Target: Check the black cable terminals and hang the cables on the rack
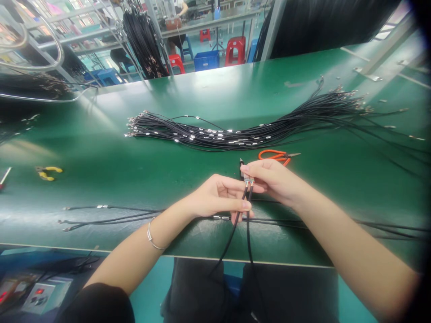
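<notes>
Two black cables (248,220) hang over the bench's front edge from between my hands. Their upper ends carry small connectors (248,179), with short coloured wires showing just below. My left hand (224,197) is closed on the cables, thumb laid across them under the connectors. At the top, my right hand (274,181) pinches the connector ends between thumb and fingers. Partly hidden behind its fingertips is a dark object with a pointed tip (241,162). Orange-handled scissors (274,156) lie just beyond my right hand. More black cables (134,217) run along the bench beneath my forearms.
A large bundle of black cables (235,137) with white labels stretches across the green bench (141,175). Yellow-handled pliers (49,172) lie at the left. Hanging cables (144,42) and a metal post (387,49) stand at the far side. Another person's arm (183,9) shows in the background.
</notes>
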`<state>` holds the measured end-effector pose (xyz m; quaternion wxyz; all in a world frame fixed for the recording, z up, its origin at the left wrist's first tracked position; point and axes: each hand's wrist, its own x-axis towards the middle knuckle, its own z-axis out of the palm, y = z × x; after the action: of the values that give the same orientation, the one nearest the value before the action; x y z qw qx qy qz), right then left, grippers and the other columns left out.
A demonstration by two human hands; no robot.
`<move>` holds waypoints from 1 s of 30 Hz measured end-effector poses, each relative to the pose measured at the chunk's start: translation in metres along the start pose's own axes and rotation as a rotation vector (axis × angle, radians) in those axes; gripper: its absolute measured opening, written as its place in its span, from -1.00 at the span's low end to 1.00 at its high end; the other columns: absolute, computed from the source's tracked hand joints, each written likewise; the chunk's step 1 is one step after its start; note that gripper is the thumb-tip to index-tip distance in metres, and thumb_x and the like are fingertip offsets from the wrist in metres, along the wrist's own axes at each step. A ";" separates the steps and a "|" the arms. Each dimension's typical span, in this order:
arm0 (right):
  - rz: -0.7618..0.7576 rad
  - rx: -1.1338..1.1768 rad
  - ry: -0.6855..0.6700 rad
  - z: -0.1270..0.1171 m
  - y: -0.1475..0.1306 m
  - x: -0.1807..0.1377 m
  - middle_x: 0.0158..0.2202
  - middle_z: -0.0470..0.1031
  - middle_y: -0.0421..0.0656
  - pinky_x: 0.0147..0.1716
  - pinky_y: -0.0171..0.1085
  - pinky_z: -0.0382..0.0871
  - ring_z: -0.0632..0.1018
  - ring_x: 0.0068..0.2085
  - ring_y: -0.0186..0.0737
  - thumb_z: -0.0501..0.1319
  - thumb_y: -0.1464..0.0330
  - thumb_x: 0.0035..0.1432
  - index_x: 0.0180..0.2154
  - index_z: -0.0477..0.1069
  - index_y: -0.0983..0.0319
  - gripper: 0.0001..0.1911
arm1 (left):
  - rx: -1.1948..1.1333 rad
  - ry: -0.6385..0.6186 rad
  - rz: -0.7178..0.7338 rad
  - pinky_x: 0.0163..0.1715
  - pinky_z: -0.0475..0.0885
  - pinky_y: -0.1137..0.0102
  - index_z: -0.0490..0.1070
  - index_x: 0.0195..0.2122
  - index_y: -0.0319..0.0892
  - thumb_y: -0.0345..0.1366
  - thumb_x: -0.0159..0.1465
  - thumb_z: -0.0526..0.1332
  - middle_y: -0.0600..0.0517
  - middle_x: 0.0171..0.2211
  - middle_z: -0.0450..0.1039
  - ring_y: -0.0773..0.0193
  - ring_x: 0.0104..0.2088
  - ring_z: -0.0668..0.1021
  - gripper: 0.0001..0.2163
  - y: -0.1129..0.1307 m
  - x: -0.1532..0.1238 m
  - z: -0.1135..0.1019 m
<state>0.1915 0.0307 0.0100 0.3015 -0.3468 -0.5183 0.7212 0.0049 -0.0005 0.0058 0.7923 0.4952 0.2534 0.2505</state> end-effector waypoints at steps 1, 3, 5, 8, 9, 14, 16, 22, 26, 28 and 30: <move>-0.001 -0.016 0.006 0.000 0.000 0.000 -0.73 0.10 -0.34 -0.61 -0.34 -0.16 0.03 -0.64 -0.49 0.31 0.10 0.11 -0.64 0.20 0.26 -0.49 | 0.004 0.002 -0.003 -0.50 0.54 0.45 0.45 0.09 -0.24 -0.30 0.15 0.39 -0.12 -0.39 0.57 0.30 -0.50 0.57 -0.55 0.000 0.000 0.000; -0.008 -0.074 0.031 -0.001 -0.001 0.001 -0.72 0.08 -0.34 -0.62 -0.33 -0.14 0.02 -0.65 -0.48 0.25 0.00 0.12 -0.63 0.20 0.25 -0.46 | 0.009 0.023 0.000 -0.50 0.54 0.45 0.47 0.07 -0.25 -0.31 0.15 0.38 -0.11 -0.40 0.57 0.30 -0.51 0.57 -0.57 -0.001 0.000 0.000; -0.033 -0.253 0.114 -0.003 0.000 0.003 -0.72 0.08 -0.32 -0.61 -0.32 -0.11 0.04 -0.65 -0.45 0.12 -0.09 0.18 -0.62 0.21 0.24 -0.41 | 0.018 0.083 0.028 -0.52 0.54 0.45 0.49 0.01 -0.27 -0.35 0.15 0.36 -0.07 -0.43 0.55 0.33 -0.55 0.55 -0.62 -0.001 0.002 -0.001; -0.089 -0.804 0.358 -0.008 0.007 0.007 -0.64 0.24 -0.25 -0.56 -0.31 0.01 0.23 -0.58 -0.36 0.14 -0.02 0.19 -0.53 0.35 0.25 -0.50 | 0.052 0.243 0.098 -0.62 0.49 0.48 0.52 -0.10 -0.29 -0.40 0.14 0.30 0.02 -0.53 0.49 0.38 -0.65 0.49 -0.72 -0.002 0.005 -0.001; -0.090 -0.983 0.430 -0.010 0.010 0.008 -0.58 0.33 -0.22 -0.53 -0.30 0.06 0.31 -0.54 -0.32 0.21 0.03 0.15 -0.46 0.40 0.26 -0.59 | 0.074 0.302 0.113 -0.68 0.46 0.50 0.52 -0.14 -0.30 -0.41 0.13 0.29 0.05 -0.56 0.47 0.39 -0.68 0.47 -0.75 -0.002 0.007 -0.001; 0.011 -1.198 0.436 -0.017 0.017 0.012 -0.43 0.52 -0.15 -0.41 -0.28 0.25 0.51 -0.41 -0.20 0.29 0.27 0.11 -0.33 0.48 0.29 -0.81 | 0.165 0.424 0.141 -0.77 0.35 0.54 0.51 -0.22 -0.35 -0.23 0.20 0.27 0.08 -0.61 0.40 0.43 -0.73 0.40 -0.75 -0.002 0.010 -0.001; 0.014 -1.187 0.412 -0.017 0.015 0.011 -0.44 0.54 -0.15 -0.40 -0.29 0.28 0.53 -0.41 -0.21 0.26 0.38 0.10 -0.37 0.49 0.28 -0.92 | 0.146 0.408 0.148 -0.72 0.39 0.54 0.52 -0.20 -0.35 -0.19 0.19 0.31 0.05 -0.56 0.44 0.44 -0.68 0.43 -0.71 -0.002 0.010 -0.002; -0.059 -1.178 0.413 -0.013 0.016 0.008 -0.38 0.55 -0.09 -0.46 -0.26 0.29 0.53 -0.44 -0.17 0.31 0.28 0.07 -0.32 0.50 0.30 -0.80 | 0.063 0.417 0.181 -0.62 0.46 0.50 0.55 -0.21 -0.35 -0.26 0.08 0.43 0.03 -0.49 0.45 0.43 -0.58 0.46 -0.69 -0.004 0.009 -0.006; -0.067 -1.048 0.365 -0.010 0.015 0.009 -0.42 0.55 -0.13 -0.45 -0.27 0.34 0.53 -0.47 -0.23 0.30 0.40 0.01 -0.31 0.51 0.29 -0.87 | 0.012 0.447 0.174 -0.72 0.18 0.61 0.48 -0.02 -0.31 -0.29 0.07 0.45 0.02 -0.48 0.48 0.55 -0.66 0.31 -0.55 -0.005 0.008 -0.007; -0.077 -0.901 0.381 -0.010 0.011 0.009 -0.41 0.56 -0.13 -0.39 -0.27 0.40 0.55 -0.43 -0.23 0.27 0.46 0.00 -0.28 0.51 0.29 -0.83 | -0.005 0.449 0.191 -0.73 0.09 0.61 0.44 0.04 -0.30 -0.31 0.06 0.45 0.03 -0.49 0.48 0.58 -0.68 0.25 -0.49 -0.006 0.008 -0.006; -0.129 -0.698 0.414 -0.011 0.007 0.009 -0.37 0.56 -0.11 -0.34 -0.27 0.44 0.56 -0.40 -0.24 0.27 0.48 -0.03 -0.27 0.49 0.30 -0.81 | -0.013 0.462 0.214 -0.72 0.07 0.60 0.40 0.08 -0.29 -0.31 0.06 0.46 0.02 -0.50 0.50 0.57 -0.68 0.23 -0.44 -0.006 0.009 -0.005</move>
<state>0.1944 0.0414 -0.0008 0.3083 -0.5330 -0.6809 0.3965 0.0088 0.0061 -0.0032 0.6855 0.4436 0.3725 0.4410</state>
